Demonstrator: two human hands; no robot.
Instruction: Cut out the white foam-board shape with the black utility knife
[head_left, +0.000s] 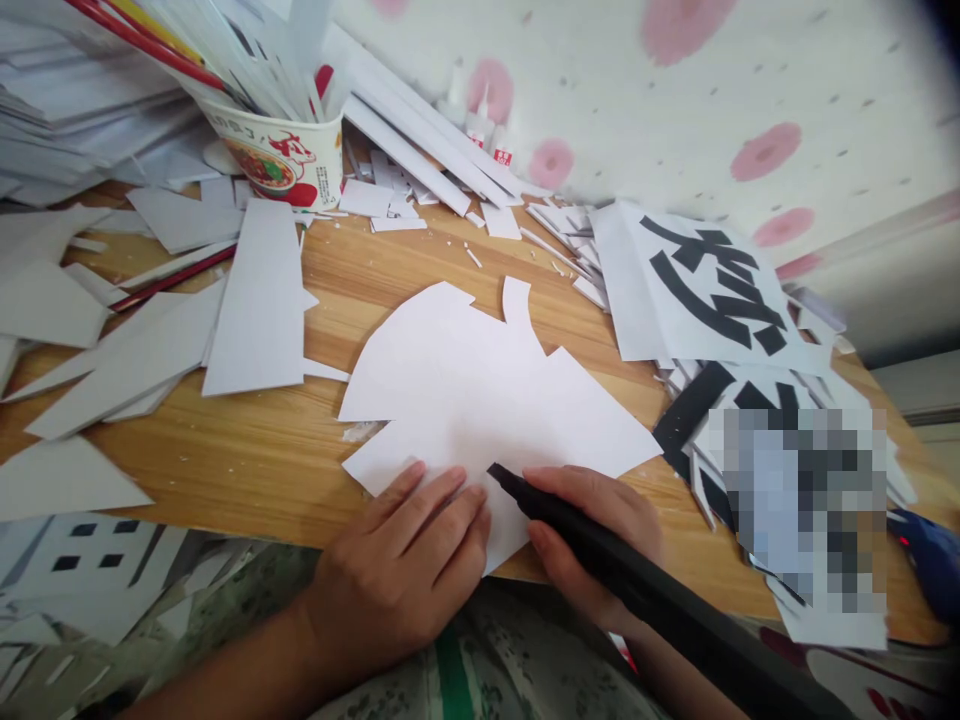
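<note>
A large white sheet with an irregular cut outline (465,390) lies on the wooden table. My left hand (409,560) rests flat on its near part, fingers stretched out and side by side, holding nothing. In my right hand (592,540) is a long black tool (637,580), gripped between thumb and fingers. The tool's narrow tip is over the sheet, just right of my left fingertips; whether it touches the sheet I cannot tell. The rest of the tool runs back toward the lower right.
White offcuts (255,300) cover the left of the wooden table (330,250). A paper cup (281,160) with sticks and strips stands at the back left, small bottles (480,125) near the wall. Sheets with black characters (705,285) and a blue object (930,560) are right.
</note>
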